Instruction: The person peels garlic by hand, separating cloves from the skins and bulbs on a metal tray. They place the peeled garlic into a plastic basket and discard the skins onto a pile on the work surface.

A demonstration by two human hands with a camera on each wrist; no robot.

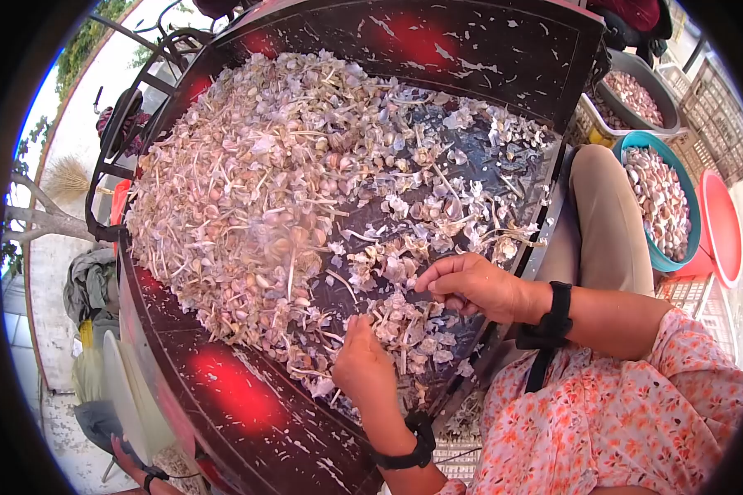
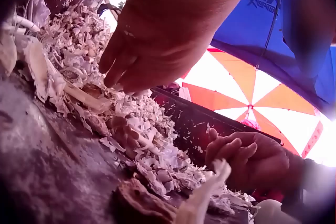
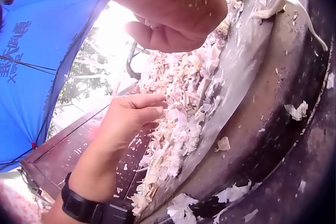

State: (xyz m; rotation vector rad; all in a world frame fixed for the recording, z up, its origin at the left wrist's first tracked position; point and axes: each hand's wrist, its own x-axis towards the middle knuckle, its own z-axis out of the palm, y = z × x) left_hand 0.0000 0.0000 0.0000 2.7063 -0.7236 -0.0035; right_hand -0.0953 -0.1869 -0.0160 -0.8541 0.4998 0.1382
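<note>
A big heap of garlic cloves, stalks and papery skins (image 1: 239, 181) covers much of a dark table (image 1: 264, 404). Over its near edge my left hand (image 1: 365, 367) points away from me, fingers together and fairly straight, nothing showing in them. In the right wrist view the left hand (image 3: 126, 116) has its thumb near the fingers. My right hand (image 1: 475, 289) hovers over a small pile of loose skins (image 1: 404, 330), fingers loosely bent. From the left wrist view, the right hand (image 2: 249, 158) shows curled fingertips with no garlic visible among them. Both wrists wear black straps.
Right of my leg stand a teal tub (image 1: 695, 235) of garlic cloves (image 1: 659, 198), a red basin (image 1: 722, 223) and a grey tub (image 1: 673, 103) of cloves. Plastic crates (image 1: 722, 107) stand behind. Another person's arm (image 1: 132, 470) shows at lower left. A blue umbrella (image 3: 37, 66) spreads overhead.
</note>
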